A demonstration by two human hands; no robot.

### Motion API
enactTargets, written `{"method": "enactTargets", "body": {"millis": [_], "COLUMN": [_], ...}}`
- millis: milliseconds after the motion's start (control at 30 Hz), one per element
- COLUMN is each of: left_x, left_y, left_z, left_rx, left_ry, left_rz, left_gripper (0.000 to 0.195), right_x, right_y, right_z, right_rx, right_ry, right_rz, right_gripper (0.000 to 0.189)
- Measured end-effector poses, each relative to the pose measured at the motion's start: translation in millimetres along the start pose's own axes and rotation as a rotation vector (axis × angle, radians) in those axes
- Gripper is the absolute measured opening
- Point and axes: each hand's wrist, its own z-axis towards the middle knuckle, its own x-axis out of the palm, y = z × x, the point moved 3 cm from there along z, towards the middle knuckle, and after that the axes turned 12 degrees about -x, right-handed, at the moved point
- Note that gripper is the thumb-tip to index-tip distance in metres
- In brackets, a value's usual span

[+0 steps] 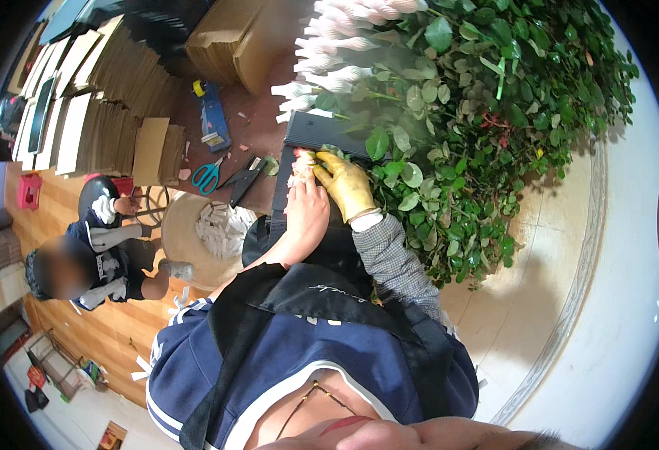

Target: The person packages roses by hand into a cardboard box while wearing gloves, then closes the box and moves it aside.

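Note:
Pink flower heads [300, 166], probably roses, lie in a small row on a black ridged board [278, 205]. My left hand [308, 209] is bare and cups the near blooms with its fingertips. A yellow glove covers my right hand [345, 183], whose thumb and fingers close around the far blooms where they meet leafy stems. Its palm hides part of those stems. Behind both hands stands a dark ridged block [329, 132]. Right of the glove spreads a large heap of leafy rose stems [453, 152], with white mesh sleeves [335, 76] over the heads at the far end.
Left of the board lie teal-handled scissors [206, 175], black shears [246, 181] and a blue tape dispenser [212, 118]. Cardboard stacks [110, 135] fill the table's left side. Below its edge stands a tub [177, 242] of white pieces. Another person [110, 253] is beside it.

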Motion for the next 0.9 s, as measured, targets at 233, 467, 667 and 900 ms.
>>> {"method": "enactTargets", "body": {"millis": [233,467,667,900], "left_x": [-12.3,8.1,39.3,56.0], "left_y": [41.0,126.3,113.4,112.6], "left_z": [12.5,24.5,31.3,20.1], "left_rx": [0.010,-0.358,-0.350,-0.147], "left_ry": [0.070,0.462,0.787,0.633], "left_rz": [-0.599,-1.106,-0.980,-0.859], "left_gripper": [0.019,0.019,0.023,0.023], "right_x": [-23.9,-32.9,5.1,13.8], "right_y": [22.3,41.8,31.1,29.3], "right_z": [-10.6,-41.4,-45.1,-30.0], "right_rx": [-0.067,-0.214,-0.242,-0.216], "right_ry": [0.054,0.026,0.043,0.314], "right_rz": [-0.195,-0.184,-0.382,-0.436], "right_gripper": [0.037,0.024,0.020,0.039]}}
